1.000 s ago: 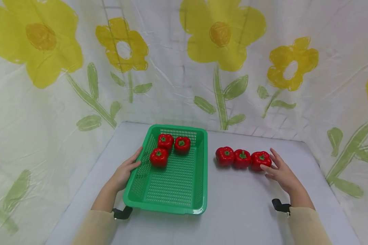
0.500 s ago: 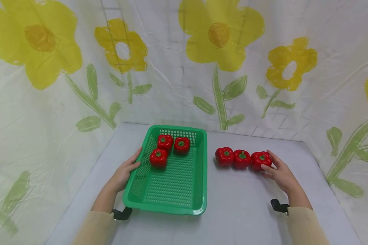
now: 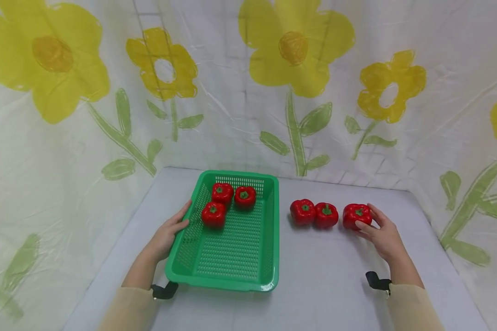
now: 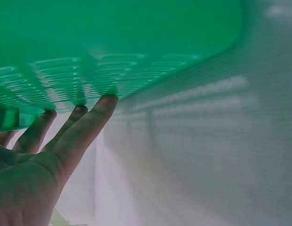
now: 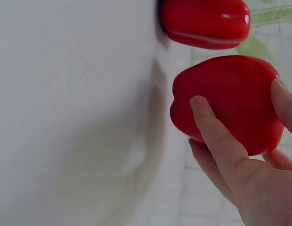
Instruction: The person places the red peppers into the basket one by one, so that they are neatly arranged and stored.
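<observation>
My right hand (image 3: 384,238) grips a red bell pepper (image 3: 352,217) with fingers and thumb on its sides. In the right wrist view that pepper (image 5: 231,101) sits in my fingers, apart from a neighbouring pepper (image 5: 207,21); a gap shows between it and the white surface. On the left, my left hand (image 3: 165,236) touches the long side of a green plastic basket (image 3: 273,239). Seen from the left wrist, straight fingers (image 4: 87,129) lie against the slotted outside of the basket (image 4: 136,28). Three red bell peppers (image 3: 214,214) stand in the basket's far left part.
Two more red bell peppers (image 3: 303,212) stand side by side on the white table (image 3: 327,276), between the basket and my right hand. A white curtain (image 3: 232,92) with yellow flowers hangs behind and along both sides of the table.
My right hand has closed round the rightmost pepper and moved it slightly right, opening a gap from the other two. My left hand and the basket keep their place.
</observation>
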The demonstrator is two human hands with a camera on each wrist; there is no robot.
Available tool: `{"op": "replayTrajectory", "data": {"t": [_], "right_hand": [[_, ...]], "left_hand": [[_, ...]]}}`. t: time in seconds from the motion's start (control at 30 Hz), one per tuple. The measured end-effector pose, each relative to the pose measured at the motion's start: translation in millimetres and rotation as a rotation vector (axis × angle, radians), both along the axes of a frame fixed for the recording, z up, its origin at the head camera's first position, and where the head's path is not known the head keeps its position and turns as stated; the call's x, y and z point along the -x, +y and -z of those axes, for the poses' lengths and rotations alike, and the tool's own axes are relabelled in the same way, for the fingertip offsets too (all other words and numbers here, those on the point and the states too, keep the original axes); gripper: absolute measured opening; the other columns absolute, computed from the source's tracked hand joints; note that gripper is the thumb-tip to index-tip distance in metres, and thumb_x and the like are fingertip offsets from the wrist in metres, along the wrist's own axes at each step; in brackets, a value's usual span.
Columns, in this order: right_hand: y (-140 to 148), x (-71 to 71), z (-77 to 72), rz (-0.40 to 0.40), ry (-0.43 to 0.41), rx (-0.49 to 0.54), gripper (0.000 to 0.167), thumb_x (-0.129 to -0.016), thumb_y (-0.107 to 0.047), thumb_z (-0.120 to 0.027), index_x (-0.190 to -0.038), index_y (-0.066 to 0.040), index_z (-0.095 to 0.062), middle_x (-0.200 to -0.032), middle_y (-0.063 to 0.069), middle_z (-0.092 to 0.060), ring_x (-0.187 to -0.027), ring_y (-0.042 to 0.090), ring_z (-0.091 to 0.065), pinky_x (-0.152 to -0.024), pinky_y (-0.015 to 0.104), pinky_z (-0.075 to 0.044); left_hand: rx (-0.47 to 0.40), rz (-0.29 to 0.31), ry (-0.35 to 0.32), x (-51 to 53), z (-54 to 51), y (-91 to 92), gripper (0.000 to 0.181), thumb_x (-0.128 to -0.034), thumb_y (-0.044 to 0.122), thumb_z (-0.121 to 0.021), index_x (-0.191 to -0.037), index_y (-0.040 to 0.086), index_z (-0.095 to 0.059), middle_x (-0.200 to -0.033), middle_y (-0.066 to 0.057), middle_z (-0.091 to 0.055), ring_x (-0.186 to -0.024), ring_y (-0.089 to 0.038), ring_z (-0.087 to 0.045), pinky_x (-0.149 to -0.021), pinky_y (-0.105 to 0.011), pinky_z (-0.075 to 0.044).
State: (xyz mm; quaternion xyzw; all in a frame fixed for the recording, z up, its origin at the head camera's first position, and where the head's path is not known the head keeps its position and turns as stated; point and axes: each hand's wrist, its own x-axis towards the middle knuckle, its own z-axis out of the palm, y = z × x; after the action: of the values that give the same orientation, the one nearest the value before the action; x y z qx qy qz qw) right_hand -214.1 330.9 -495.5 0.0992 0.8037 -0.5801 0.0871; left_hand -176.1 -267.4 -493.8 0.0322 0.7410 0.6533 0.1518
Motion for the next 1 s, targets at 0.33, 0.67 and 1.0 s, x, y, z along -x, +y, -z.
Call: {"op": "replayTrajectory", "data": {"t": [0.33,0.67,1.0], "right_hand": [[-10,-7.1,-22.9,0.094,0.024,0.028,0.092,-0.096,-0.031,-0.07,-0.164,-0.031,-0.008,-0.17,0.015,-0.003,-0.153,0.048,-0.012,-0.096,0.045,-0.053],[-18,-9.5,-41.4,0.134,0.065,0.071,0.092,-0.094,-0.032,-0.072,-0.163,-0.033,-0.011,-0.171,0.014,-0.004,-0.152,0.048,-0.014,-0.077,0.026,-0.061],[-25,-15.4,-53.7,0.126,0.099,0.094,0.094,-0.091,-0.035,-0.075,-0.163,-0.03,-0.016,-0.169,0.018,-0.006,-0.147,0.05,-0.027,-0.077,0.031,-0.062]], "left_hand": [[0.009,-0.007,-0.012,-1.6,1.1,-0.5,0.056,-0.1106,0.025,-0.033,-0.162,0.036,-0.014,-0.171,0.003,-0.001,-0.156,-0.035,-0.005,-0.115,-0.053,-0.035],[0.009,-0.001,0.003,-1.3,-1.0,-1.9,0.057,-0.1106,0.025,-0.034,-0.163,0.036,-0.014,-0.171,0.003,-0.001,-0.156,-0.035,-0.005,-0.115,-0.055,-0.035],[0.004,0.003,0.004,0.1,0.5,-1.1,0.056,-0.1106,0.026,-0.034,-0.162,0.037,-0.015,-0.171,0.003,-0.001,-0.156,-0.036,-0.004,-0.114,-0.056,-0.035]]}}
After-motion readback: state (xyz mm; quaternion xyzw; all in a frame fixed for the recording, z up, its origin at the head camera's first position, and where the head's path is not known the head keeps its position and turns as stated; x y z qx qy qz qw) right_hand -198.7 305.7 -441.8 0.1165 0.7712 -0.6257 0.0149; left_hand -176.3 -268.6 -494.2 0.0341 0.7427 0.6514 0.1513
